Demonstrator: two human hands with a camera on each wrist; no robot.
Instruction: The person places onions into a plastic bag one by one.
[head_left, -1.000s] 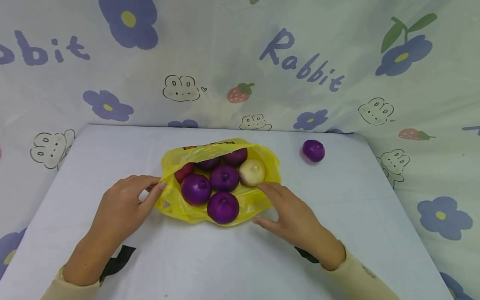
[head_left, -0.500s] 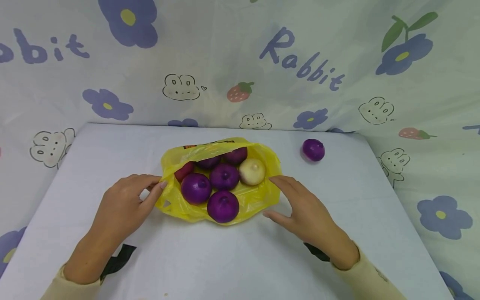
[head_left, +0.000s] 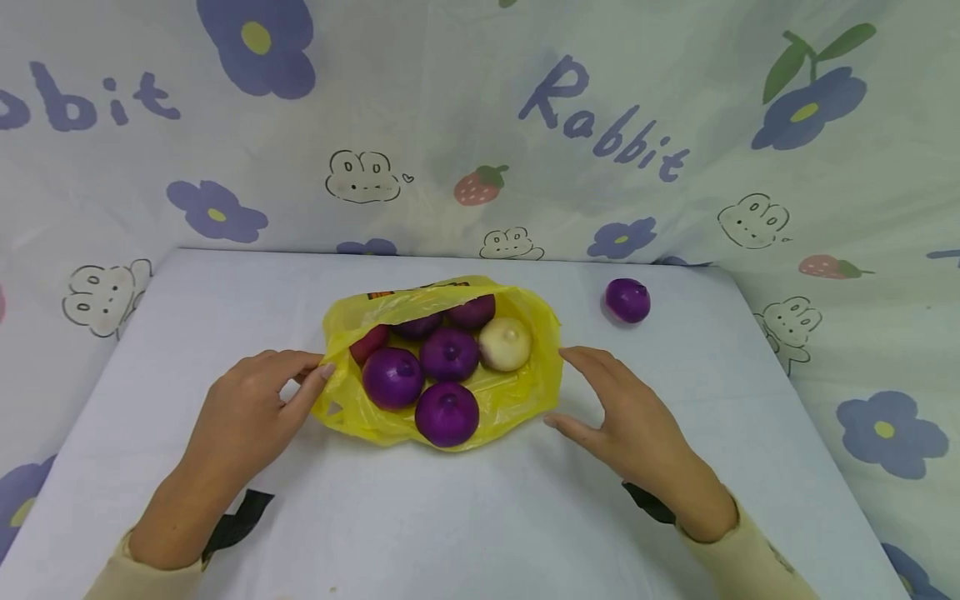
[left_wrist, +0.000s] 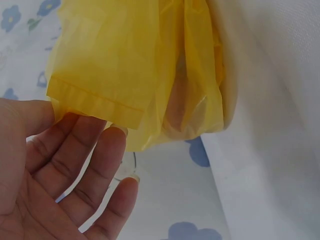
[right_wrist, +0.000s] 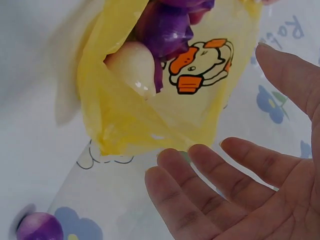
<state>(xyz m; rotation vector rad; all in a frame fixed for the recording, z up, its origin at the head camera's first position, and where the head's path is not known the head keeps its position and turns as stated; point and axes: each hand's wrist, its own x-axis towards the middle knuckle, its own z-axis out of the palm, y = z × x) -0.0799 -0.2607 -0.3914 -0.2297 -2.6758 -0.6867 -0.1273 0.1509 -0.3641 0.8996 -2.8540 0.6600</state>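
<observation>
A yellow plastic bag (head_left: pixel 517 400) lies with its mouth spread wide. Inside it are several purple onions (head_left: pixel 447 414), a pale onion (head_left: pixel 505 344) and a reddish round one (head_left: pixel 369 344) half hidden by the bag's side. My left hand (head_left: pixel 251 408) pinches the bag's left edge between thumb and fingers; the left wrist view shows the thumb at the bag's seamed end (left_wrist: pixel 95 102). On the other side, my right hand (head_left: pixel 630 417) has its fingers spread, with the fingertips right at the bag's right rim and nothing held.
One more purple onion (head_left: pixel 627 301) lies on the white table (head_left: pixel 450 525) at the back right, beyond the right hand. Behind the table hangs a cloth (head_left: pixel 427 100) printed with flowers and rabbits.
My right hand has drawn back to the right, from beside the pale onion to the bag's right rim. The left hand, bag and onions have stayed in place.
</observation>
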